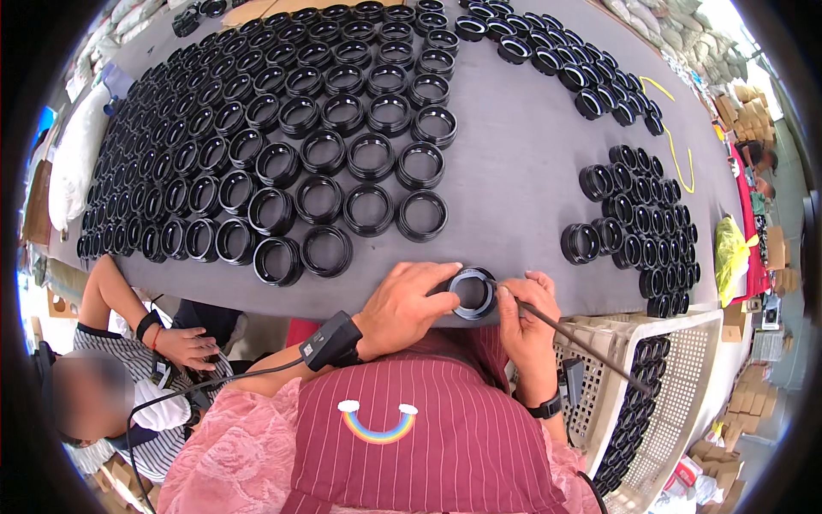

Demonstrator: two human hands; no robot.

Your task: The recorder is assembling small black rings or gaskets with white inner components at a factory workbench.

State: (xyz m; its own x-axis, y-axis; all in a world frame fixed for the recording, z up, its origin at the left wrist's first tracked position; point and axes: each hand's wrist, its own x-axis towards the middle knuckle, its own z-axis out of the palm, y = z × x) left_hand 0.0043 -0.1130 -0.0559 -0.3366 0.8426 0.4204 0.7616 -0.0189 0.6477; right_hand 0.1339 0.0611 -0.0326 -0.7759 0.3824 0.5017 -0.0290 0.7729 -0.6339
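Note:
At the table's near edge my left hand [409, 301] grips a black ring [472, 294] by its left side, thumb and forefinger closed on the rim. The ring's round opening faces up toward me. My right hand [526, 315] pinches a long thin dark rod [591, 349]. One end of the rod meets the ring's upper right rim; the other slants down to the right, over a crate. Whether the tip touches the inside of the ring is too small to tell.
Rows of similar black rings [369, 209] cover the left of the grey table [514, 188]. More rings [580, 243] cluster at right and far right. A plastic crate [698, 360] of rings stands by my right arm. A yellow bag [730, 261] is at right; another person's hand [187, 347] at left.

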